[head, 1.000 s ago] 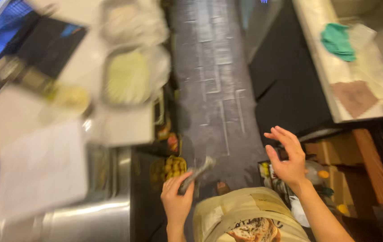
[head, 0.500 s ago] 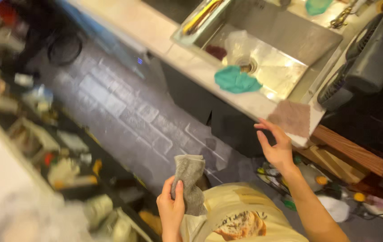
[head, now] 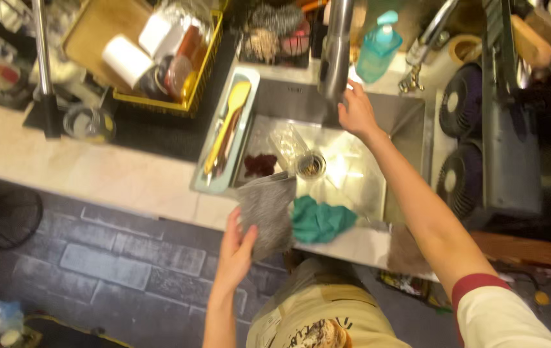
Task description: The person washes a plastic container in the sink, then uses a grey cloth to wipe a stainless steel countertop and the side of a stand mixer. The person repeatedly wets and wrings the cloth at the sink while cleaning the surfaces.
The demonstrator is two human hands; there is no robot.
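My left hand [head: 235, 252] holds a grey cloth [head: 266, 211] flat at the front edge of a steel sink [head: 353, 174]. A teal cloth [head: 319, 220] lies bunched on the sink's front rim just right of the grey one. My right hand [head: 355, 111] reaches across the basin and touches the steel tap column [head: 334, 55] at the back; whether it grips it I cannot tell. A clear glass [head: 295, 149] lies tipped in the basin near the drain [head: 313, 166], with a dark red scrap [head: 260, 164] beside it.
A pale tray [head: 213, 182] with a yellow spatula [head: 227, 125] sits left of the sink. Behind it stands a yellow wire rack [head: 159, 103] with cups and a wooden board. A blue soap bottle [head: 378, 46] stands at the back. Two small black fans [head: 461, 142] are at the right.
The view has swung from the dark brick floor up onto the sink. My right hand went from the counter edge to the tap. The grey cloth rose with my left hand to the sink's rim.
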